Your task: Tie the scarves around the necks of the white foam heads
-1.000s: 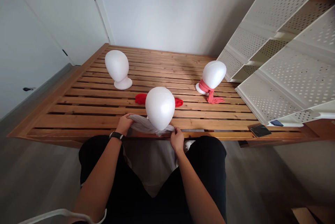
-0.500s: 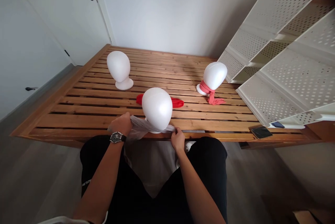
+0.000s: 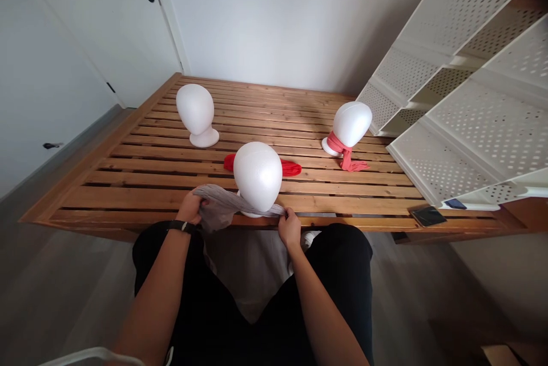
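Now a thin grey fabric scarf (image 3: 222, 204) is stretched across the neck of the nearest white foam mannequin head (image 3: 257, 175), at the near edge of the slatted wooden table (image 3: 128, 177). One end is gripped by the closed left hand (image 3: 191, 206), the other is pinched by the right hand (image 3: 290, 226).

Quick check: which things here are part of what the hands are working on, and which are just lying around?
In hand:
grey scarf
nearest foam head
left hand
right hand

Lying about:
bare foam head
foam head with pink scarf
red cloth
phone
white perforated shelf
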The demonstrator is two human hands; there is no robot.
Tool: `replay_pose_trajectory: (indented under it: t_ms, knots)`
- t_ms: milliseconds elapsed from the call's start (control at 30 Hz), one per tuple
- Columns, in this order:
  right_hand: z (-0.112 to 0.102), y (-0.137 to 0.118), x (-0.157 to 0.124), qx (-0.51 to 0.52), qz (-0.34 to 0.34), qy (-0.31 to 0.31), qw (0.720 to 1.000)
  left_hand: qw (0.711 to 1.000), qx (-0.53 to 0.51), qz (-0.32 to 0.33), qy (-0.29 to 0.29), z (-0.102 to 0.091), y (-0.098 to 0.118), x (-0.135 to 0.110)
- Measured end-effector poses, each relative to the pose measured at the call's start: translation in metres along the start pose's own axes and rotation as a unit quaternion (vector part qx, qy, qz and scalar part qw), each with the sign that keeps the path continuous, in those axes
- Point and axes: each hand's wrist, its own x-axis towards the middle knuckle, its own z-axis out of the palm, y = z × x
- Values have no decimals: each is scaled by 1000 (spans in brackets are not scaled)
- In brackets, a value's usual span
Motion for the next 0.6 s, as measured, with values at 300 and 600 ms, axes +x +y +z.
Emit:
replay_pose_trajectory:
  t_ms: [300,600]
  knots:
    - [-6,0,-2,15,5,-9,1000,841,533,64,72,-9,26,-24]
    - [-81,-73,5,169,-156,41,972,837,524,43,-148,-17,-5,-50]
